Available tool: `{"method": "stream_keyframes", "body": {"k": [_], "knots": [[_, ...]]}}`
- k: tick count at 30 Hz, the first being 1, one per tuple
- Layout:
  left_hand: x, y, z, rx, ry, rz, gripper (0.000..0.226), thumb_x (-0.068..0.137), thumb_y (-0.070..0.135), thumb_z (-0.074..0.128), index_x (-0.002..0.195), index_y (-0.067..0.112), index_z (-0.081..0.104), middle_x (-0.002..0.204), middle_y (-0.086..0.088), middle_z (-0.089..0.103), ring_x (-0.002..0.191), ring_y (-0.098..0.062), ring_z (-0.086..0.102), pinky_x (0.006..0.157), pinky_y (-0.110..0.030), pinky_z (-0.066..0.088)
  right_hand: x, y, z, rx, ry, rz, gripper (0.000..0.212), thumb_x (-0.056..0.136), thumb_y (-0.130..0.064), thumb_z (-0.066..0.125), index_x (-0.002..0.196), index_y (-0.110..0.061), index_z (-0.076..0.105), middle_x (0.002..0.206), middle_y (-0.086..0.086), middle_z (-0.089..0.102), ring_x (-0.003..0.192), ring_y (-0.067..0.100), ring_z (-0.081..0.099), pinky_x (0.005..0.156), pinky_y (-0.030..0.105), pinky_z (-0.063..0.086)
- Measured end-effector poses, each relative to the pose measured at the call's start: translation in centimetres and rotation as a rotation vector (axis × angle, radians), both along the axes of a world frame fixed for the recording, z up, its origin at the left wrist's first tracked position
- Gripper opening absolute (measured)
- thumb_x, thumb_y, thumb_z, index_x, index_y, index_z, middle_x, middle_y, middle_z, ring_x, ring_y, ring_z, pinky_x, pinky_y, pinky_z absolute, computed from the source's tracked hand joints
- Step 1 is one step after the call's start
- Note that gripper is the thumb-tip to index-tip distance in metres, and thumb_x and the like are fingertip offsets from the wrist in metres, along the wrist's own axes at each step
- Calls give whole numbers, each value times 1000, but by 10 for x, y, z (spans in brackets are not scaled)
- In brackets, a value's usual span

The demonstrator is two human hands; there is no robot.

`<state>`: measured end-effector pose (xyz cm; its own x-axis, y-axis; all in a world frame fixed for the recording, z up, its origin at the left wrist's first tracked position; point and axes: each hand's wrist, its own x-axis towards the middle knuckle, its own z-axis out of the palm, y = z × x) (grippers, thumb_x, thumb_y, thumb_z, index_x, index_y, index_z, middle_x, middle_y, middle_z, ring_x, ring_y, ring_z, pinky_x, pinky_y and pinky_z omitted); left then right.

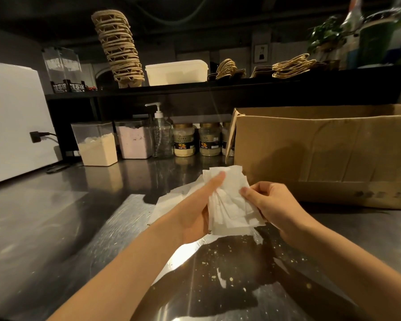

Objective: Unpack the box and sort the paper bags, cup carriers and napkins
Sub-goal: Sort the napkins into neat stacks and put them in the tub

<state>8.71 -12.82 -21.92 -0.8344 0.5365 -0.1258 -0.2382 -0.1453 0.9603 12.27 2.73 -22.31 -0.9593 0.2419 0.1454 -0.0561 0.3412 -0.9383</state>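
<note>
A loose stack of white napkins is held above the steel counter between both hands. My left hand holds the stack from the left, index finger stretched along its face. My right hand pinches its right edge with the thumb. More white paper lies on the counter under them. The brown cardboard box stands to the right, behind my right hand. On the upper shelf stand a tall stack of cup carriers and brown paper bags with twine handles.
Along the back of the counter stand two clear powder tubs, a pump bottle and several jars. A white plastic tub sits on the shelf. A white appliance fills the left. Crumbs dot the counter near me.
</note>
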Motion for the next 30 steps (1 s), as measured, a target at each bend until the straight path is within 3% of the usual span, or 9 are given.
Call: {"method": "stream_keyframes", "body": {"k": [2,6,9,12,15,19,21,26,30], "knots": [[-1,0,-3,-40,53,-21,28,91,40,58,115,26,56,109,-7,71,99,-24,69,88,-41,55,0,-2,-2,37,-5,20,24,92,-35,58,89,-11,65,87,4,65,76,14,61,54,20,47],[-4,-1,-7,-51,87,6,24,93,26,62,116,27,55,112,-8,67,101,-26,67,88,-43,56,-1,-4,-2,36,3,43,27,92,-37,57,90,-11,64,90,4,67,82,18,65,66,26,56],[-6,-1,-7,6,60,43,30,95,27,59,125,22,55,115,-10,68,104,-29,67,86,-43,57,0,-5,0,5,-50,66,28,92,-42,56,99,-15,58,96,0,63,84,15,62,65,24,55],[-7,-1,-6,85,41,91,33,95,31,57,127,21,55,116,-11,68,103,-30,67,82,-43,58,0,-8,1,-71,-161,199,50,78,-48,68,114,-20,47,106,-1,60,92,14,63,72,28,58],[-6,0,-5,128,54,84,20,97,29,54,115,24,57,104,-7,69,95,-26,67,71,-40,61,-2,-9,-2,-105,-171,281,52,77,-32,75,120,-18,50,112,1,63,97,18,65,78,31,58],[-11,-3,-3,152,82,100,26,89,18,63,114,16,59,103,-10,69,101,-30,65,92,-53,53,-1,4,4,-136,-95,272,33,78,-10,74,109,-11,60,105,5,68,95,19,67,80,32,57],[-13,-8,-2,151,139,107,37,80,11,69,116,11,60,103,-10,69,98,-25,66,90,-45,55,1,16,12,-120,-34,244,27,78,-3,71,102,-10,62,101,6,68,94,19,65,79,27,54],[-12,-10,-9,-241,514,81,41,82,5,73,118,18,59,108,-6,69,96,-21,68,85,-35,58,3,36,20,35,-18,240,29,79,0,68,105,-10,59,103,11,64,91,23,64,69,24,54],[-12,-8,-17,-376,570,3,44,82,7,74,116,25,52,113,-6,64,97,-15,65,85,-28,57,-4,36,12,236,-223,333,52,71,-8,74,117,-19,52,110,5,57,96,18,59,76,22,52]]}}
